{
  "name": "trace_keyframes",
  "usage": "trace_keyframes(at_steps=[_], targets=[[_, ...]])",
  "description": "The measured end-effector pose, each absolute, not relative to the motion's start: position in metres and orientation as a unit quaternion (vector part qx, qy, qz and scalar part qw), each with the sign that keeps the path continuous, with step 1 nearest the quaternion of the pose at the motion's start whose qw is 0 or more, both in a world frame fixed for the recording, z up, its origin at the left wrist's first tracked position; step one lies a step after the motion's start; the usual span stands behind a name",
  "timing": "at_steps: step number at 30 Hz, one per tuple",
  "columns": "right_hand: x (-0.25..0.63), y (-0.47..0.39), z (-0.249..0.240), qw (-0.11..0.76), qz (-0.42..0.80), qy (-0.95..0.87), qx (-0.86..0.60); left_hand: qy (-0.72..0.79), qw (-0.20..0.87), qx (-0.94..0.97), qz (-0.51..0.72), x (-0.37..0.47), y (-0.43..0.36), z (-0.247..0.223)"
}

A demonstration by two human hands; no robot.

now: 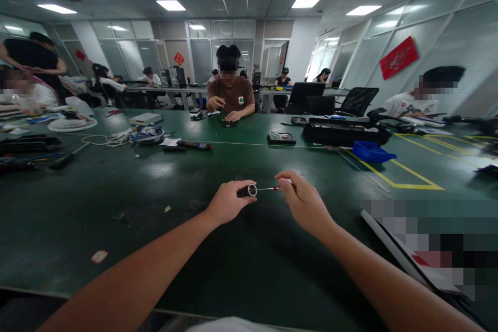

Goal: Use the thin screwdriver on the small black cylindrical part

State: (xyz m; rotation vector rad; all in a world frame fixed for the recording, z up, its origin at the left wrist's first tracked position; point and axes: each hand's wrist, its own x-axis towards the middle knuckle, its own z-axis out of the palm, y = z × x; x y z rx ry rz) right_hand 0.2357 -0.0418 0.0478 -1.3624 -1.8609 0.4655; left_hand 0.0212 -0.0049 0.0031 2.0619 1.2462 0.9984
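Over the green table, my left hand (227, 201) is closed around a small black cylindrical part (245, 191) with a pale ring at its end, which faces right. My right hand (301, 201) grips a screwdriver (277, 188) by its red handle, most of which the fingers hide. The thin metal shaft points left, and its tip meets the ringed end of the black part; whether it sits inside cannot be made out. Both hands are held close together at mid-table.
A hard drive (281, 138), a long black housing (346, 131) and a blue tray (372, 151) lie beyond my right hand. Further left are a black tool (194, 144) and tangled cables (146, 135). A laptop-like object (408, 259) is at right. A person (231, 96) sits opposite.
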Motion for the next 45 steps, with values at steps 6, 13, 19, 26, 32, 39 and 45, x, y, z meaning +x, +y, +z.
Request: trace_keyframes(at_steps=[6,13,19,26,32,39,45], targets=[[0.234,-0.041,0.046,0.391,0.177,-0.744,-0.512,0.466,0.252,0.767,0.361,0.021,-0.004,0.003],[0.236,-0.036,0.041,0.392,0.189,-0.719,-0.542,0.462,0.243,0.773,0.361,0.021,-0.003,0.001],[0.236,-0.04,0.044,0.394,0.197,-0.735,-0.515,0.463,0.249,0.771,0.359,0.021,-0.003,0.002],[0.235,-0.039,0.044,0.393,0.192,-0.723,-0.535,0.459,0.25,0.773,0.361,0.02,-0.003,0.002],[0.233,-0.041,0.043,0.467,0.215,-0.695,-0.504,0.467,0.233,0.773,0.361,0.021,-0.004,0.003],[0.234,-0.024,0.033,0.571,0.41,-0.523,-0.483,0.459,0.142,0.81,0.336,0.022,-0.003,0.013],[0.237,-0.015,0.023,0.588,0.414,-0.493,-0.49,0.484,0.163,0.807,0.296,0.016,0.004,0.011]])
